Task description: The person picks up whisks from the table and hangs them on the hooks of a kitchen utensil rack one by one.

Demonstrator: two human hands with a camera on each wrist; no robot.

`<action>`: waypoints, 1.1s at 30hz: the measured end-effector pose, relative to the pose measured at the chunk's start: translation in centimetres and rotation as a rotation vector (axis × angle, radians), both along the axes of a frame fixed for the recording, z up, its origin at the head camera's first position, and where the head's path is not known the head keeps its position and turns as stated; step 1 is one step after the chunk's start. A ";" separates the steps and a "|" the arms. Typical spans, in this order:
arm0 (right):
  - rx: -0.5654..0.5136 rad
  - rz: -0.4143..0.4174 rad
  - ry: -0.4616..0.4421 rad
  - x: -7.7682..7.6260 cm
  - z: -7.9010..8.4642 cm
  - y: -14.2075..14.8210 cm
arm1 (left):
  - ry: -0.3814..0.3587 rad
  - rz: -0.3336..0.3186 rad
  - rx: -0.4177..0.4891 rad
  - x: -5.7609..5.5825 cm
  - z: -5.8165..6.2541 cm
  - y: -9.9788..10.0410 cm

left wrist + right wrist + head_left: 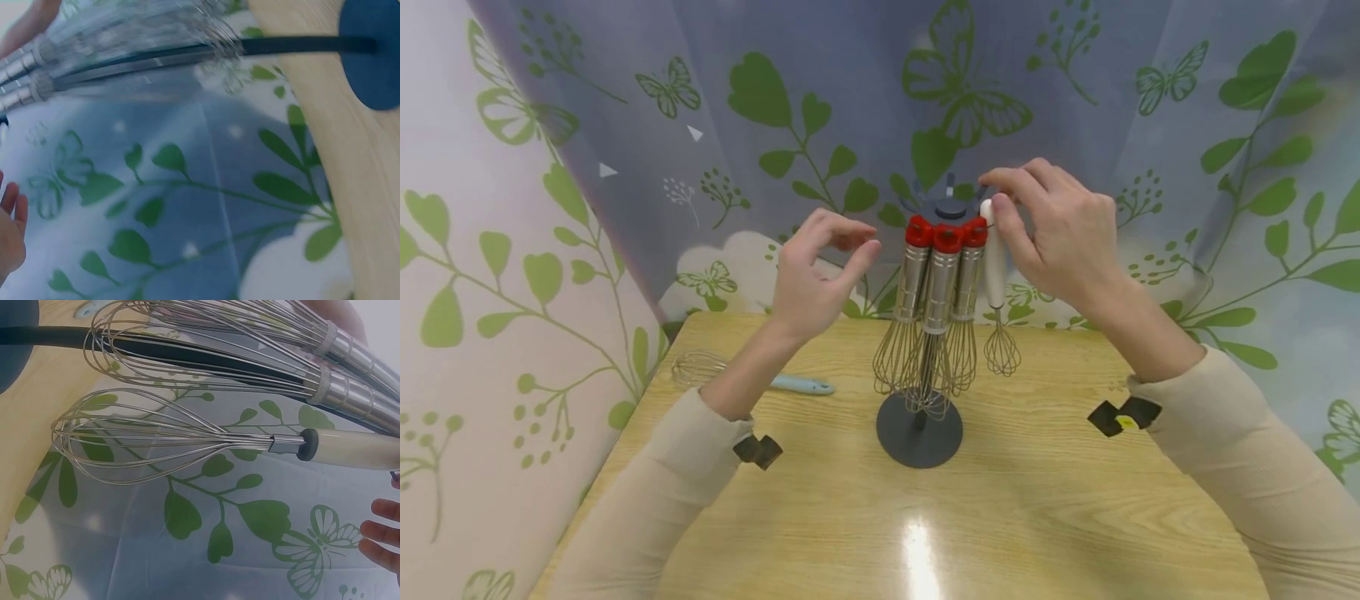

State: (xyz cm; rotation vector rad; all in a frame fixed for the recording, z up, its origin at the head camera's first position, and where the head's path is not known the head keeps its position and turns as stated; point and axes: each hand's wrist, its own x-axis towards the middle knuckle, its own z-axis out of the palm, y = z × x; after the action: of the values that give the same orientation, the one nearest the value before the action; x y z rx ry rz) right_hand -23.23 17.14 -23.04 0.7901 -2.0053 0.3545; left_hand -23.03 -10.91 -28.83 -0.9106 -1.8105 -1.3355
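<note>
A dark round-based stand holds several hanging whisks. Red-capped, metal-handled whisks cluster around its pole. On the right side hangs a whisk with a cream-white handle; its wire loops show whole in the right wrist view. Beside the top of that white handle is my right hand, thumb and forefinger apart near the hook, the other fingers extended. My left hand hovers left of the red caps, fingers loosely curved, holding nothing. Left-hand fingertips appear at the left wrist view's edge.
Another whisk with a light-blue handle lies on the wooden table at the left, partly hidden by my left forearm. A patterned curtain with green leaves and butterflies hangs just behind the table.
</note>
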 end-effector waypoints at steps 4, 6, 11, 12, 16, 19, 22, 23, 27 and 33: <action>-0.007 0.012 -0.003 0.0 0.0 0.0 | -0.049 0.006 -0.077 -0.5 -1.5 -1.3; -0.003 0.009 -0.011 0.0 0.1 0.0 | -0.081 0.016 -0.116 -0.8 -2.1 -2.0; -0.010 0.014 -0.023 0.0 0.1 0.0 | -0.150 0.037 -0.205 -1.2 -3.6 -3.4; -0.013 0.015 -0.023 0.0 0.1 0.0 | -0.164 0.042 -0.222 -1.2 -3.9 -3.6; -0.017 0.017 -0.020 -0.2 0.1 0.0 | -0.210 0.056 -0.282 -1.5 -5.1 -4.7; -0.014 0.016 -0.023 -0.2 0.1 0.0 | -0.228 0.075 -0.337 -1.7 -5.9 -5.3; -0.012 0.018 -0.024 -0.1 0.1 0.0 | -0.256 0.098 -0.395 -1.8 -6.5 -5.9; -0.012 0.019 -0.024 -0.1 0.1 0.0 | -0.272 0.109 -0.416 -1.8 -6.8 -6.1; -0.012 0.020 -0.025 -0.1 0.1 0.0 | -0.342 0.140 -0.494 -1.9 -8.0 -6.9; -0.011 0.020 -0.030 0.0 0.1 0.0 | -0.404 0.175 -0.619 -2.1 -9.9 -7.9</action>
State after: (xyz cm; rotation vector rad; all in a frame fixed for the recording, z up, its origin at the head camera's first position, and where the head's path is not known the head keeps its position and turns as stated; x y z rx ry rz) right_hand -23.27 17.10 -22.96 0.8029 -2.0227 0.3908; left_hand -25.15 -18.77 -38.74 -0.7887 -2.6340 -0.8948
